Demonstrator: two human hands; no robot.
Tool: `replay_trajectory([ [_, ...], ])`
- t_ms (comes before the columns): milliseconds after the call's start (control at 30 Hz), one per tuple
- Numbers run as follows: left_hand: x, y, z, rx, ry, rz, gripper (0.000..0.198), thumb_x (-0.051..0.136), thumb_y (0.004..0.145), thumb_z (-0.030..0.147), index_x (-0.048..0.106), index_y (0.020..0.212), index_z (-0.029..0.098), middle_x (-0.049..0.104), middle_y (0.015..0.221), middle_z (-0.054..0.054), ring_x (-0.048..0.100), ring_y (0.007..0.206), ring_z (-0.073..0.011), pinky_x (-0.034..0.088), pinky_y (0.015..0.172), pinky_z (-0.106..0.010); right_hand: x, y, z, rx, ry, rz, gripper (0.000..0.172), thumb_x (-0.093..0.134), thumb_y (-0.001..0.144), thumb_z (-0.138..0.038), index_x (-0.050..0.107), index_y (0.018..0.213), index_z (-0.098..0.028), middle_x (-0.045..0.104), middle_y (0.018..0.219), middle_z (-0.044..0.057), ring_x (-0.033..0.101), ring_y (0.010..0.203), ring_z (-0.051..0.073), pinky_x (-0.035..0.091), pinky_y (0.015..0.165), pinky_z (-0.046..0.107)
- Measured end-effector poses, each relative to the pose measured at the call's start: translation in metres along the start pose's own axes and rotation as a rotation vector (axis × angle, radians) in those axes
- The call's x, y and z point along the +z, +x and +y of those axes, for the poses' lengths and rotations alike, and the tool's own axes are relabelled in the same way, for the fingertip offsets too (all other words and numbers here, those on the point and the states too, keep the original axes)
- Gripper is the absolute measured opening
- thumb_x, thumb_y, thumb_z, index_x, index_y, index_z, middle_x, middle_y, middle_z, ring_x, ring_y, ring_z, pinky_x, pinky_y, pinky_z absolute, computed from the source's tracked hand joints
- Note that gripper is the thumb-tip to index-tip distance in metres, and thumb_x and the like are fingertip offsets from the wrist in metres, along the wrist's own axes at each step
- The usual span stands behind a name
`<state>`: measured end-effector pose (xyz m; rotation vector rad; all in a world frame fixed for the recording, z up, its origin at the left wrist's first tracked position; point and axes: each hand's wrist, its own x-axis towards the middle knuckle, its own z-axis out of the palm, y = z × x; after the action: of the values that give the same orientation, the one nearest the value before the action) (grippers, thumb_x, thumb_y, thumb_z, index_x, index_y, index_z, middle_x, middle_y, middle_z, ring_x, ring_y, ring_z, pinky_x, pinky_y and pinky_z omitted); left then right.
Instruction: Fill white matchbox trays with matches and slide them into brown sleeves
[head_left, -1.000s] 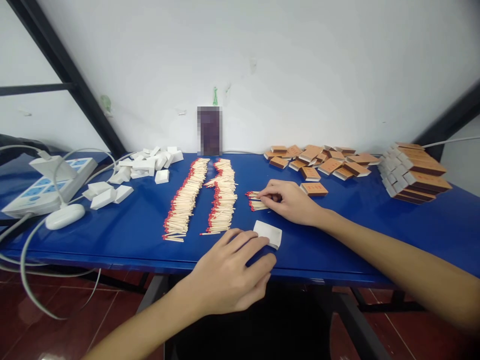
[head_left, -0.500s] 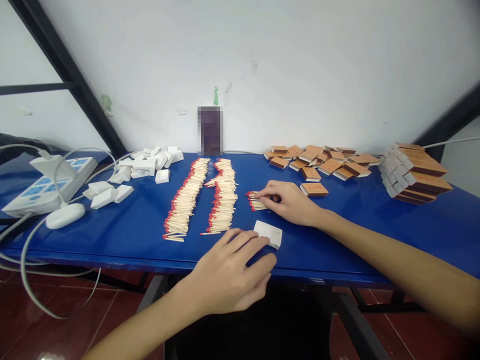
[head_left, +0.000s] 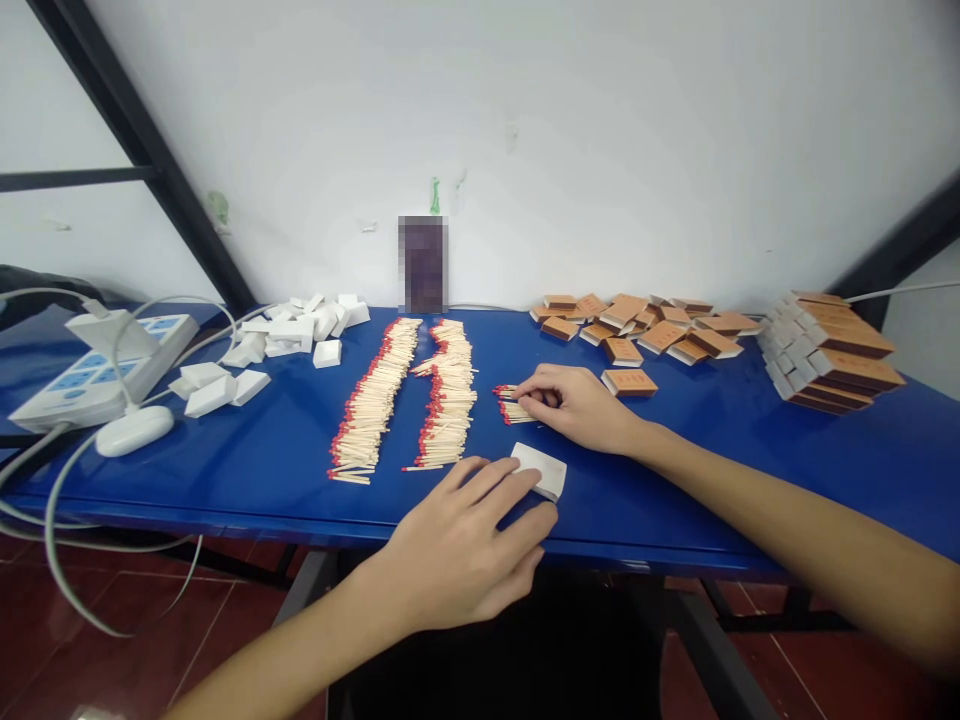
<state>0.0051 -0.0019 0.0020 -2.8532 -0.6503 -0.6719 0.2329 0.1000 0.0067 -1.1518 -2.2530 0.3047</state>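
Note:
My right hand (head_left: 581, 405) lies on the blue table (head_left: 247, 460) with its fingers curled over a small bunch of red-tipped matches (head_left: 510, 403). My left hand (head_left: 465, 545) rests at the table's front edge, fingertips touching a white inner matchbox tray (head_left: 541, 469), fingers bent and a little apart. Two long rows of matches (head_left: 409, 392) lie just left of the right hand.
White trays (head_left: 281, 335) are heaped at the back left. Orange matchbox sleeves (head_left: 645, 325) lie at the back right, beside a stack of boxes (head_left: 829, 350) at the far right. A power strip (head_left: 94, 365), a white mouse-shaped device (head_left: 133, 430) and cables sit at left.
The hands have hardly moved; the right hand's fingers have closed slightly over the small bunch of matches. The view has shifted a little.

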Motion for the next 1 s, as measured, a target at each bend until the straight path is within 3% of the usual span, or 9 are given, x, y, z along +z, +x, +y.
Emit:
replay_trajectory([
  [433, -0.002, 0.0, 0.0, -0.002, 0.024, -0.015, 0.029, 0.05, 0.095, 0.028, 0.058, 0.121, 0.017, 0.059, 0.129, -0.01, 0.054, 0.119, -0.0258, 0.043, 0.101, -0.043, -0.003, -0.002, -0.005, 0.013, 0.082, -0.043, 0.019, 0.058, 0.087, -0.028, 0.073, 0.081, -0.018, 0.059, 0.073, 0.002, 0.048, 0.058, 0.012, 0.04, 0.057, 0.027],
  [733, 0.0, 0.0, 0.001, 0.003, 0.028, 0.028, 0.028, 0.048, 0.095, 0.026, 0.06, 0.118, 0.017, 0.061, 0.123, -0.009, 0.055, 0.11, -0.0259, 0.044, 0.096, -0.042, -0.001, 0.004, -0.002, 0.05, 0.007, 0.066, 0.016, 0.057, 0.083, -0.021, 0.072, 0.087, -0.018, 0.059, 0.069, 0.0, 0.048, 0.055, 0.011, 0.039, 0.055, 0.026],
  [1000, 0.0, 0.0, 0.001, 0.008, 0.027, 0.02, 0.027, 0.049, 0.095, 0.026, 0.06, 0.118, 0.016, 0.061, 0.122, -0.009, 0.055, 0.111, -0.026, 0.044, 0.096, -0.042, 0.004, 0.012, -0.001, 0.095, -0.043, 0.07, 0.014, 0.059, 0.083, -0.026, 0.07, 0.083, -0.017, 0.058, 0.064, 0.0, 0.048, 0.056, 0.013, 0.038, 0.057, 0.027],
])
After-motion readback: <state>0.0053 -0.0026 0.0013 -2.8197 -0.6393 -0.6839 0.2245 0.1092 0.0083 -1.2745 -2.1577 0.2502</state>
